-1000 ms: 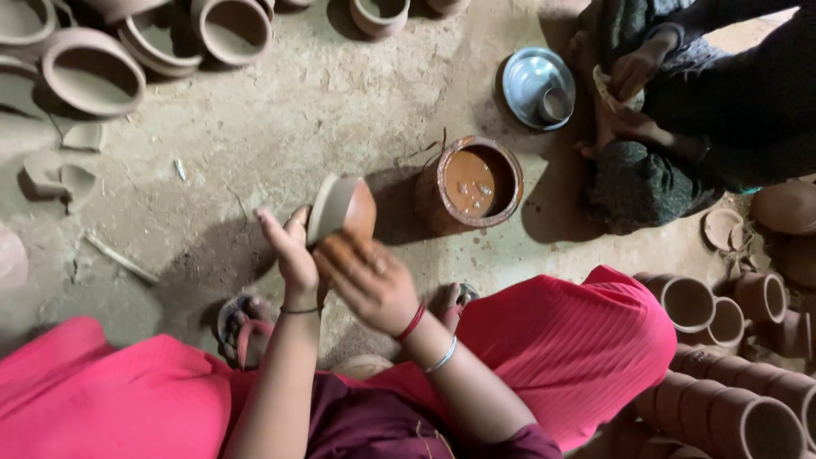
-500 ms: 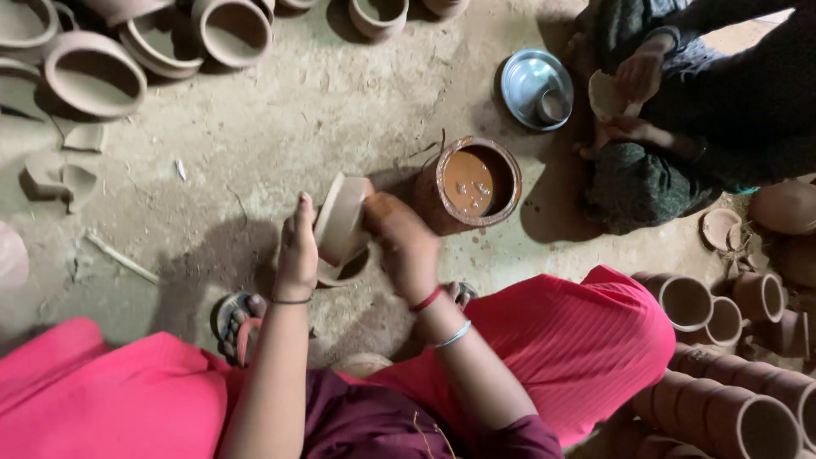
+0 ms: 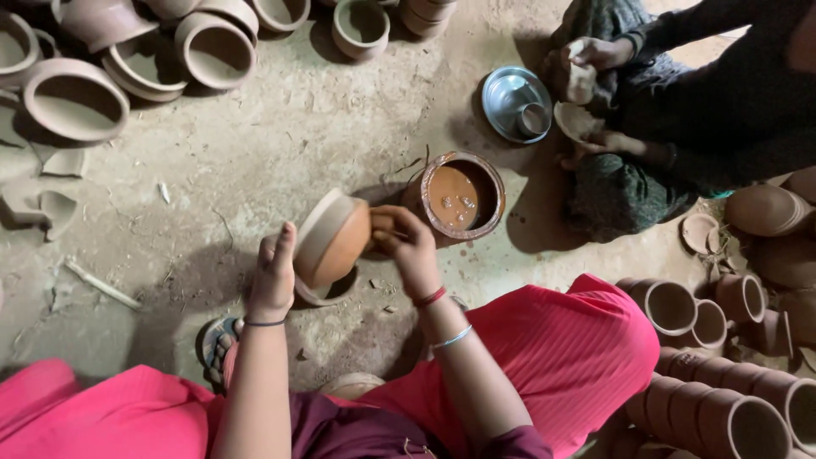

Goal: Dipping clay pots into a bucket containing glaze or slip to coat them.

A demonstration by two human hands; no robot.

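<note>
Both hands grip one clay pot (image 3: pixel 333 240) at frame centre, held tilted just above the ground, mouth turned toward the left. Left hand (image 3: pixel 274 274) clasps the rim side, palm against the mouth edge, fingers up; it likely steadies and turns the pot. Right hand (image 3: pixel 408 246) presses on the rounded base side, fingers bent over something small; whether it is a rag or a tool, cannot tell. Pot's surface looks wet orange-brown, matching the slip, so the tilt seems meant to expose the outer wall for coating.

Just right of the pot, a slip bowl (image 3: pixel 457 196) sits on the ground, full of brown liquid, close enough for the right hand to dip. Under the pot lies a shallow dish (image 3: pixel 323 293), partly hidden, maybe to catch drips.

Upper right: another person's hands (image 3: pixel 595 53) hold a small clay piece; a metal plate (image 3: pixel 514 102) with a small cup rests beside them, near the slip bowl, so it seems shared.

Upper left: a row of pale unfinished pots (image 3: pixel 76 98) on the dirt floor (image 3: pixel 280 144), well apart from the work. Lower right: stacked cups (image 3: pixel 722 399) lying on their sides. Shards (image 3: pixel 38 208) at left edge. Pink cloth (image 3: pixel 552 357) covers the person's knees at bottom.
</note>
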